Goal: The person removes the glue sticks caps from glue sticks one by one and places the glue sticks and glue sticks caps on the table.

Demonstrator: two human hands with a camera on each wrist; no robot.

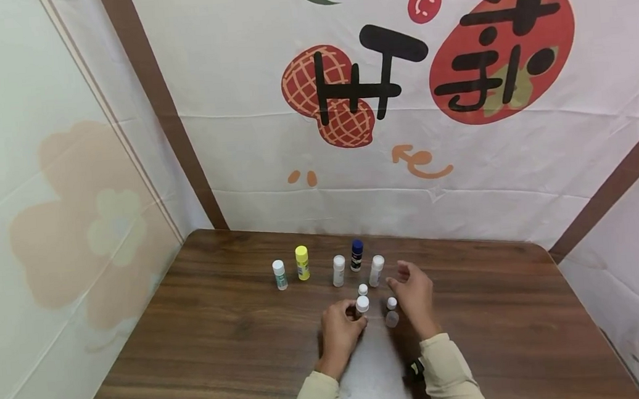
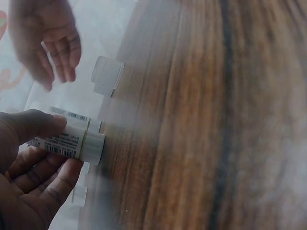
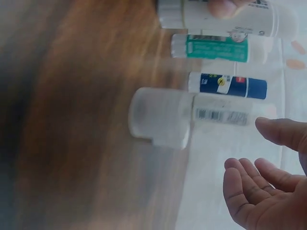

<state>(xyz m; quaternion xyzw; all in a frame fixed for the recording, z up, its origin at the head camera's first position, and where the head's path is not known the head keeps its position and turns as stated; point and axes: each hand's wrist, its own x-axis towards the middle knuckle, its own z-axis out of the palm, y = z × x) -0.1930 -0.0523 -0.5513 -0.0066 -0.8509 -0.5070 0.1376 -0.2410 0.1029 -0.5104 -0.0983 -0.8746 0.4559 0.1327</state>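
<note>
My left hand point(image 1: 340, 331) grips an upright white glue stick point(image 1: 363, 304) with a white cap. Thumb and fingers wrap its barcoded label in the left wrist view. Just behind it stands another white-capped glue stick point(image 1: 363, 290), partly hidden. My right hand point(image 1: 416, 295) has its fingers relaxed and apart, with nothing held. It hovers beside a white glue stick point(image 1: 377, 271) and a small translucent piece point(image 1: 392, 319) with a white top point(image 1: 392, 304). In the right wrist view that translucent piece point(image 3: 160, 117) sits in front of a barcoded white glue stick point(image 3: 223, 111).
Farther back on the wooden table point(image 1: 223, 330) stand a green-labelled glue stick point(image 1: 279, 275), a yellow one point(image 1: 302, 263), a white one point(image 1: 339, 270) and a dark blue one point(image 1: 357, 255). A printed cloth point(image 1: 247, 124) hangs behind the table's back edge.
</note>
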